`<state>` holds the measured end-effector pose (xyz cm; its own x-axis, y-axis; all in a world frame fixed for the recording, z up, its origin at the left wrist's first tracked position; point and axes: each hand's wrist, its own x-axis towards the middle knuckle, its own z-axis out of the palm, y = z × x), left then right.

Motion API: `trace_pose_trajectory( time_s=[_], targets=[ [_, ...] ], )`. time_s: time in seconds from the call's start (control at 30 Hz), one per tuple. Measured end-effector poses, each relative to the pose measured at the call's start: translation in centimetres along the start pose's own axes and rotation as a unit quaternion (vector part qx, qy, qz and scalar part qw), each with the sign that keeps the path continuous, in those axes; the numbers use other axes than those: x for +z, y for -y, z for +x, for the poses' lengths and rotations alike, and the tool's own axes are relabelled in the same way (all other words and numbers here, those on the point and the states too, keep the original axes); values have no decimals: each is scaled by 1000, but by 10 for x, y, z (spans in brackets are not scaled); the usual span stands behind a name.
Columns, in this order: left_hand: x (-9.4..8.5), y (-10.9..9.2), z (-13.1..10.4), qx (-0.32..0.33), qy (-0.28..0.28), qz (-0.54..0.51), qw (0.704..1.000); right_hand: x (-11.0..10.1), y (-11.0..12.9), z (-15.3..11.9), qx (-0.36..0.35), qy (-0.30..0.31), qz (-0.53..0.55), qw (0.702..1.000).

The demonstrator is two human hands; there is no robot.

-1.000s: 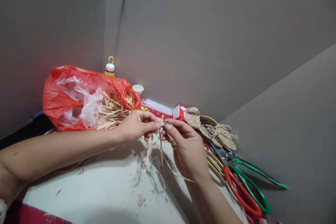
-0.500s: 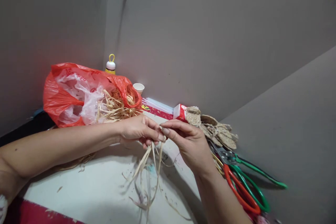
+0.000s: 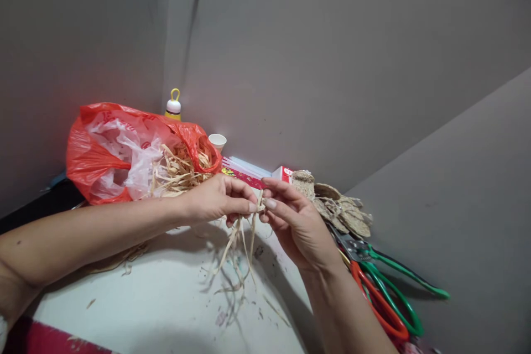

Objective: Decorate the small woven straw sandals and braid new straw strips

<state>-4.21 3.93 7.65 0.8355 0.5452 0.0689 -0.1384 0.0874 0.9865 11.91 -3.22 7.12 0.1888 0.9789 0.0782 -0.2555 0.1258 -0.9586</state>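
Pale straw-like strands [image 3: 226,251] hang from between my two hands over the white tabletop [image 3: 166,293]. My left hand [image 3: 226,199] pinches them between thumb and fingers near the middle of the view. Close against it on the right, my right hand [image 3: 292,215] holds the upper end of the strands with thumb and fingertips. A short piece stands up between the fingertips. More dry strands [image 3: 180,168] spill out of a red plastic bag [image 3: 91,160] behind my left forearm.
Behind are a yellow-and-white bottle [image 3: 173,106], a paper cup [image 3: 217,141], translucent sticks [image 3: 249,167] and a red-and-white box [image 3: 282,173]. Woven pieces [image 3: 340,210], red-handled scissors [image 3: 381,307] and green-handled cutters [image 3: 409,274] lie at the right. Grey walls enclose the back.
My right hand has turned, its fingers spread a little more and raised. A strand end now stands up between the hands, and the hanging strands have swung and reach less far down.
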Motion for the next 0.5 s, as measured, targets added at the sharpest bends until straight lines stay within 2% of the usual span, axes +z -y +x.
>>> trace_pose_trajectory(
  time_s=[0.2, 0.3, 0.4, 0.5],
  targets=[
    [2, 4, -1, 56, -32, 65, 996, -3, 1, 0, 48, 2, -10, 999],
    [2, 7, -1, 110, -53, 116, 986, -4, 0, 0, 60, 14, -23, 998],
    [3, 10, -1, 166, -67, 199, 963, -4, -1, -2, 53, 13, -51, 997],
    [3, 11, -2, 179, -83, 243, 950, -1, -2, -3, 29, -6, -66, 997]
  ],
)
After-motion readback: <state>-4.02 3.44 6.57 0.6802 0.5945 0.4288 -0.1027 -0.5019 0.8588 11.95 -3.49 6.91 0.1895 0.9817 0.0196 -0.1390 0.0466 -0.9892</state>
